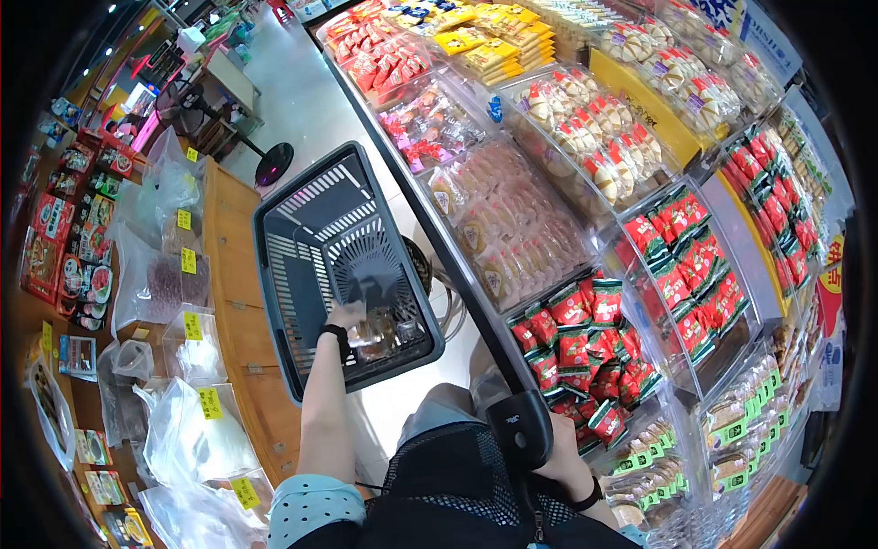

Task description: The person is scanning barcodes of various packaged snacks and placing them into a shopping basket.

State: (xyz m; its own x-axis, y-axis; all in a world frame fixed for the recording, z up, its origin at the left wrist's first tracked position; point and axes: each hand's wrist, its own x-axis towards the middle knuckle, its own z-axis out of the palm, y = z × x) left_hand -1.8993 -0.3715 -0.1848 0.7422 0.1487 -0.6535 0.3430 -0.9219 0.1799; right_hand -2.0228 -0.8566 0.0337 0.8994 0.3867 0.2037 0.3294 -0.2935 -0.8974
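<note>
My left hand (346, 316), with a dark band at the wrist, reaches down into a dark grey shopping basket (274, 311). It is at several clear-wrapped packages (377, 337) on the basket floor. Its fingers are blurred, and whether they grip a package cannot be made out. Close to my body, my right hand (562, 453) is closed around a black handle (519, 430) with a thick rounded end. The handle hides part of these fingers.
On the right, a long display counter (471, 293) holds bins of wrapped snacks, including red-and-green packets (585, 339). On the left, a wooden shelf (238, 274) carries bagged goods with yellow price tags. A standing fan (273, 163) is on the floor ahead.
</note>
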